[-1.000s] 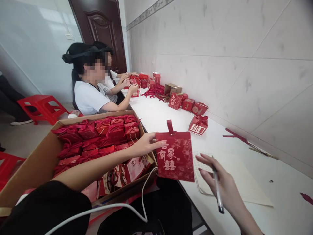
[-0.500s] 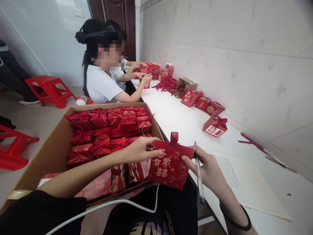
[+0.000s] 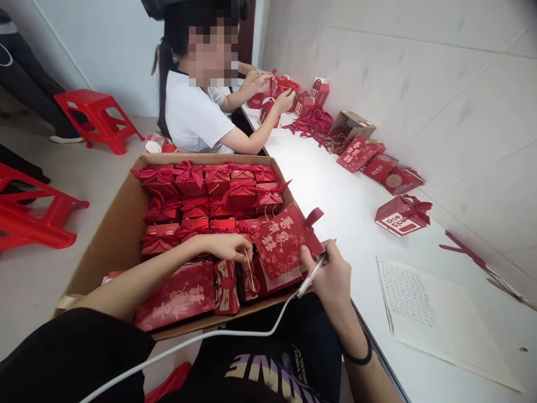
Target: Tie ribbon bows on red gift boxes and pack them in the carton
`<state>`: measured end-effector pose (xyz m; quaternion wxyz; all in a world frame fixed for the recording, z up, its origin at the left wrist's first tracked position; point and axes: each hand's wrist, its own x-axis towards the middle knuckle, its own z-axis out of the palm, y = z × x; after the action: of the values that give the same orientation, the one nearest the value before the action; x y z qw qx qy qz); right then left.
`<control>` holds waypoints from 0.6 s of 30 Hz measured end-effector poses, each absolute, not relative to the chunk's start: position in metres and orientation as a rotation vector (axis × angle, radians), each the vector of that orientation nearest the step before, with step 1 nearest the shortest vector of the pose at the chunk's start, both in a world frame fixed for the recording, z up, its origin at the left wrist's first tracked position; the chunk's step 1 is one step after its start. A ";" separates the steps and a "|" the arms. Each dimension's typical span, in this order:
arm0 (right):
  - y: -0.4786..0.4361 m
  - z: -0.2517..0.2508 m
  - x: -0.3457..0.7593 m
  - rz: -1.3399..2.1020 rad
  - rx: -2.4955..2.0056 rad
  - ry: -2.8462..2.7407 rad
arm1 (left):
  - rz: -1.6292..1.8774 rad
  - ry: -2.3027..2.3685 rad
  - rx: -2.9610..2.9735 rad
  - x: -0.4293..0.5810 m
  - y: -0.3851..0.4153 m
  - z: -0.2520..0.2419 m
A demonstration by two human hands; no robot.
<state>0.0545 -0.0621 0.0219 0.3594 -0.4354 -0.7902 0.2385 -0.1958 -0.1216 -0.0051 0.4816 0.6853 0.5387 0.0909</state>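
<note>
My right hand (image 3: 329, 277) is closed on the lower right corner of a flat red gift bag (image 3: 285, 240) with gold characters, and a pen (image 3: 311, 274) is tucked between its fingers. The bag is tilted over the near right corner of a cardboard box (image 3: 115, 224). My left hand (image 3: 224, 246) rests with curled fingers on the red packages in the box, just left of the bag; whether it grips anything I cannot make out. The box holds several red ribbon-tied gift boxes (image 3: 218, 187) in rows and flat red bags (image 3: 178, 294) at the near side.
A white table (image 3: 335, 184) runs along the tiled wall on the right, with a written sheet of paper (image 3: 436, 319), a ribboned red box (image 3: 400, 215), more red packages (image 3: 377, 162) and ribbons (image 3: 312, 120). Two persons sit at its far end. Red stools (image 3: 98, 117) stand on the left.
The red bag has moved left and down from in front of me into the box's corner. My right hand now holds it; my left hand has let go and dropped onto the packages.
</note>
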 end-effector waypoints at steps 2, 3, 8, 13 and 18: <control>-0.073 0.011 0.049 0.542 -1.074 -2.142 | 0.242 1.296 1.653 -0.195 -0.122 -0.005; -0.078 0.006 0.047 0.498 -1.040 -2.197 | 0.249 1.297 1.644 -0.194 -0.121 -0.005; -0.097 -0.016 0.042 0.371 -0.908 -2.352 | 0.237 1.307 1.596 -0.192 -0.120 -0.002; -0.108 -0.018 0.036 0.331 -0.860 -2.475 | 0.282 1.267 1.595 -0.194 -0.113 -0.005; -0.106 -0.017 0.038 0.519 -0.924 -2.381 | 0.445 1.474 1.394 -0.215 -0.101 -0.029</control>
<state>0.0384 -0.1057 -0.0169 0.2645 -0.3418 -0.8811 0.1919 -0.2148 -0.1010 -0.0291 0.5074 0.5783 0.6115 0.1847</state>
